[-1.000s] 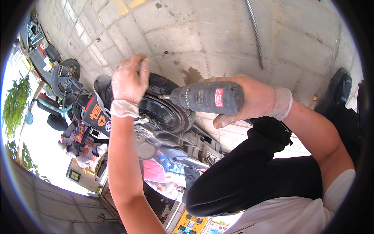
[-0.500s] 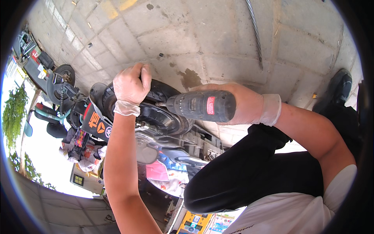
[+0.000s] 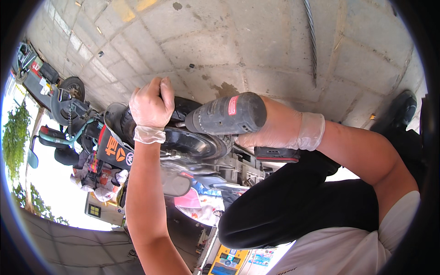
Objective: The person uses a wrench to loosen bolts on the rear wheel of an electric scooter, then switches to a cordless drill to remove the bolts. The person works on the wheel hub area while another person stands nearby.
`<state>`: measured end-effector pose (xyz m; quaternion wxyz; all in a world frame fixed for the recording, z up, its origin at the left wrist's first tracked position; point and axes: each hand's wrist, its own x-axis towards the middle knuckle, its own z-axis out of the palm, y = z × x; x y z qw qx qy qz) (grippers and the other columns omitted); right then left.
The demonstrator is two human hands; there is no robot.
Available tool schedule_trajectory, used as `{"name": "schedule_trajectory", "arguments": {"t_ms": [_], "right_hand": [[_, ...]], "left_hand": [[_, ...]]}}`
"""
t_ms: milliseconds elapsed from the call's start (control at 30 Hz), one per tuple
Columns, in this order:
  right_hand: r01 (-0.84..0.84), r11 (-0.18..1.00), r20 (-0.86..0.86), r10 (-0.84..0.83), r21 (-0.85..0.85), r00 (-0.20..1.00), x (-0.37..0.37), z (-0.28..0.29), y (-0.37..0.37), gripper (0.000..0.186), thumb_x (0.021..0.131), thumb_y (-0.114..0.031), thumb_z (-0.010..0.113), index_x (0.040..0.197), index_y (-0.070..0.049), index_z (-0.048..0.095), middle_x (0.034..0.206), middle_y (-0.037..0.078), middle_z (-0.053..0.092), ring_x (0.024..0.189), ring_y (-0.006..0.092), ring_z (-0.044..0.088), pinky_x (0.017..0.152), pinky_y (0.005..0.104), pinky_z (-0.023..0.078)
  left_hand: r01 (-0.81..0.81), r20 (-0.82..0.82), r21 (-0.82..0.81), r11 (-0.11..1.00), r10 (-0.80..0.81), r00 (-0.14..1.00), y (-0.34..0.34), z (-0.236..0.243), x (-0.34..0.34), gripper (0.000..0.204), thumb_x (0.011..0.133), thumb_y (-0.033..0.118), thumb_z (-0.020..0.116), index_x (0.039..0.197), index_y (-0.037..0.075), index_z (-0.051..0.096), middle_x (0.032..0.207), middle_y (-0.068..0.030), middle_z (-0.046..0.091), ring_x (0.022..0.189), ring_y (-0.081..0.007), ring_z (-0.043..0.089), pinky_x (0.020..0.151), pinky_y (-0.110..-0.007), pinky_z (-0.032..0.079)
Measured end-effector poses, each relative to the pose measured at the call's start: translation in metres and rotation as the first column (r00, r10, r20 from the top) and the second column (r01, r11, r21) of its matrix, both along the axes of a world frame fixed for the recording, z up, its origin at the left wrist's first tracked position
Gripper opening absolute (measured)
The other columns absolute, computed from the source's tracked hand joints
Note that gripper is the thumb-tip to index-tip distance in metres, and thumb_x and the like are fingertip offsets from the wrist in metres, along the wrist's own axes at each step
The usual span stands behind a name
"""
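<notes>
My right hand (image 3: 275, 123), in a thin clear glove, is wrapped round the grip of a dark grey cordless drill (image 3: 220, 115). The drill's nose points left toward the wheel of a scooter, and its battery (image 3: 277, 154) shows below my wrist. The black tyre and rim (image 3: 190, 141) lie beneath the drill; whether the bit touches them I cannot tell. My left hand (image 3: 152, 104), gloved likewise, is closed at the left part of the wheel, thumb against curled fingers. What those fingers hold, if anything, is hidden. The scooter's black mudguard (image 3: 114, 117) is beside the left wrist.
A steel cable (image 3: 310, 41) lies on the paved ground (image 3: 256, 50) beyond the wheel. Another scooter (image 3: 68, 107) stands at the far left. My bent knee (image 3: 256, 206) is close to the drill, and a yellow panel (image 3: 228, 259) shows at the bottom.
The drill has tilted in my right hand, its rear rising and shifting slightly left, so the battery now shows. My left hand stays closed at the wheel with its thumb slightly shifted.
</notes>
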<state>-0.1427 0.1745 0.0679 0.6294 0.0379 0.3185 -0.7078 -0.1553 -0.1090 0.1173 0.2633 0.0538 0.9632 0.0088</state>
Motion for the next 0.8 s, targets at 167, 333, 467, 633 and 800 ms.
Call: {"name": "schedule_trajectory", "arguments": {"t_ms": [167, 333, 467, 633, 800], "right_hand": [[0.070, 0.995, 0.196, -0.055, -0.070, 0.979, -0.004, -0.003, -0.011, 0.055, 0.075, -0.003, 0.070, 0.127, -0.005, 0.052, 0.085, 0.006, 0.061, 0.070, 0.0123, 0.057, 0.063, 0.0304, 0.049], [-0.051, 0.991, 0.254, 0.081, -0.123, 0.964, -0.007, -0.011, -0.011, 0.056, 0.076, -0.004, 0.069, 0.129, -0.006, 0.049, 0.075, 0.003, 0.058, 0.062, 0.0116, 0.054, 0.056, 0.0304, 0.046], [-0.125, 0.987, 0.239, 0.146, -0.101, 0.960, -0.001, -0.013, 0.002, 0.052, 0.076, -0.004, 0.068, 0.125, -0.005, 0.052, 0.070, 0.001, 0.057, 0.060, 0.0118, 0.054, 0.055, 0.0300, 0.045], [-0.158, 0.986, 0.054, 0.161, -0.048, 0.985, 0.006, -0.016, 0.024, 0.046, 0.075, -0.009, 0.071, 0.117, -0.001, 0.056, 0.089, 0.007, 0.064, 0.085, 0.0171, 0.058, 0.078, 0.0324, 0.050], [-0.083, 0.995, -0.021, 0.082, -0.058, 0.996, 0.010, -0.019, 0.018, 0.046, 0.074, -0.010, 0.071, 0.118, -0.001, 0.057, 0.089, 0.008, 0.065, 0.081, 0.0161, 0.059, 0.075, 0.0323, 0.050]], "left_hand": [[0.001, 0.006, -0.010, 1.000, -0.001, 1.000, 0.001, -0.001, 0.000, 0.027, 0.093, 0.018, 0.059, 0.068, 0.009, 0.055, 0.057, -0.0130, 0.055, 0.055, -0.0364, 0.057, 0.055, -0.043, 0.043], [-0.028, 0.011, 0.014, 1.000, 0.028, 1.000, 0.000, -0.002, 0.000, 0.028, 0.093, 0.020, 0.059, 0.068, 0.009, 0.056, 0.056, -0.0138, 0.055, 0.054, -0.0368, 0.057, 0.055, -0.044, 0.044], [-0.034, 0.003, -0.005, 0.999, 0.034, 0.999, -0.002, -0.003, 0.000, 0.028, 0.093, 0.021, 0.059, 0.068, 0.009, 0.057, 0.055, -0.0145, 0.054, 0.054, -0.0381, 0.056, 0.055, -0.044, 0.044], [-0.074, -0.002, 0.024, 0.997, 0.074, 0.997, -0.002, -0.003, 0.002, 0.028, 0.094, 0.021, 0.059, 0.068, 0.009, 0.057, 0.055, -0.0148, 0.054, 0.054, -0.0397, 0.055, 0.054, -0.045, 0.044], [-0.054, 0.006, 0.001, 0.999, 0.054, 0.999, -0.001, -0.003, 0.001, 0.028, 0.095, 0.020, 0.058, 0.069, 0.009, 0.058, 0.056, -0.0145, 0.055, 0.054, -0.0392, 0.055, 0.055, -0.044, 0.044]]}}
